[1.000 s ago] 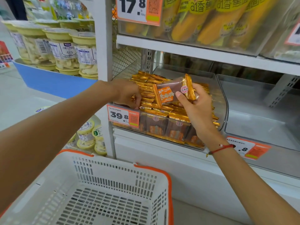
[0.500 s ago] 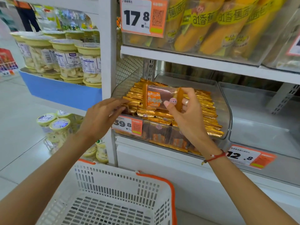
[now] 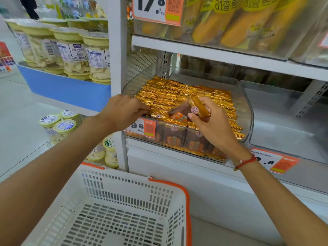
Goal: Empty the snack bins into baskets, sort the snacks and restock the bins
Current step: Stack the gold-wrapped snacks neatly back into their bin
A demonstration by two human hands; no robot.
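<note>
A clear plastic bin (image 3: 247,110) on the middle shelf is packed with rows of gold-edged brown snack packets (image 3: 179,94). My right hand (image 3: 212,124) grips one such packet (image 3: 186,110) tilted just above the front rows. My left hand (image 3: 122,110) is at the bin's front left corner, its fingertips reaching into the packets there; whether they pinch one is hidden. A white basket with an orange rim (image 3: 186,194) sits below the shelf in front of me, with nothing in it.
To the right is a second clear bin (image 3: 284,118) holding nothing. The shelf above carries yellow snack bags (image 3: 230,20). Left of the white upright post (image 3: 117,68) stand stacked tubs with pale green lids (image 3: 76,52), more tubs (image 3: 60,125) lower down.
My right hand lowered the packet and tilted it toward the front of the bin. My left hand slid from the bin's front edge back among the packets at the left corner.
</note>
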